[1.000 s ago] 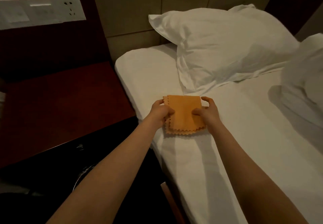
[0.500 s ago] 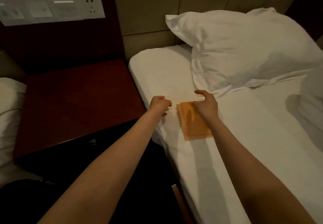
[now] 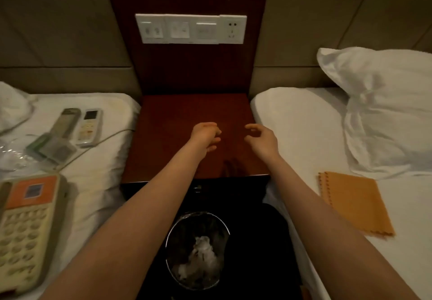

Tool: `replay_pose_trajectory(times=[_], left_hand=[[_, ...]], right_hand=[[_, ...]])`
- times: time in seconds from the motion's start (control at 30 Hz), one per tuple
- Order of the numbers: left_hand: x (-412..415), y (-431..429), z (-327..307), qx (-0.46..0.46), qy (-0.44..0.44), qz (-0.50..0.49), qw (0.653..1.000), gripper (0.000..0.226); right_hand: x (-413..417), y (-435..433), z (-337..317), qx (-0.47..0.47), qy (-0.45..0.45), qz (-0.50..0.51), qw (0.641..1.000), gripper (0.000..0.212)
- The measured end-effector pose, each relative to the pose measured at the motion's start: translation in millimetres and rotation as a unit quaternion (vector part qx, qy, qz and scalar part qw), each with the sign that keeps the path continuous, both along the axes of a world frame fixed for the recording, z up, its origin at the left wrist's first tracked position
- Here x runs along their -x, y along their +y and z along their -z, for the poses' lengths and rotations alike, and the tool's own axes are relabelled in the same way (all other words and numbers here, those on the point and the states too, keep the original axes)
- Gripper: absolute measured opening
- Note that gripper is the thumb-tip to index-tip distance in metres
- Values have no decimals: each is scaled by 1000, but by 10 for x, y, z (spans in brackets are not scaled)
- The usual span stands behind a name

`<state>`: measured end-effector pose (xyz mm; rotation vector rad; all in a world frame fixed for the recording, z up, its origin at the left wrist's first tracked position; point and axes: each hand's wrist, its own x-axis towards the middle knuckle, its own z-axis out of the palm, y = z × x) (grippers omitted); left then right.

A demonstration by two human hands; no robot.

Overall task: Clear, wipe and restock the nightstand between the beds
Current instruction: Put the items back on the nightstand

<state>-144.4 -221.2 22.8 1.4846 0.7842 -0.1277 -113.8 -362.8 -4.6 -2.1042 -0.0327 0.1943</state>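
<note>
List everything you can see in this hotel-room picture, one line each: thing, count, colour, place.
beds: 2, white sheets, left and right
nightstand: 1, dark red wood, between them
switch panel: 1, white, wall above nightstand
telephone: 1, cream with orange label, left bed, nearest
remote controls: 2, grey and white, left bed
packet: 1, greenish, left bed, by the remotes
cable: 1, pale, across left bed
pillows: 2, white, bed heads; left one cut off
cloth: 1, orange, folded, right bed
waste bin: 1, dark, shiny rim, floor before nightstand, crumpled litter inside
left grip: 1, bare hand, empty, over nightstand
right grip: 1, bare hand, empty, over nightstand
</note>
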Motion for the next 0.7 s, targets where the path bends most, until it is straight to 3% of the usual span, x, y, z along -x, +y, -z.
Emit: replay_pose_trajectory(times=[0.53, 0.7], left_hand=[[1226, 1743, 76, -3, -20, -204, 979, 34], [1741, 2122, 133, -58, -14, -245, 968, 35]], right_hand=[[765, 2091, 31, -24, 58, -214, 975, 31], [1142, 2560, 148, -36, 98, -262, 959, 28]])
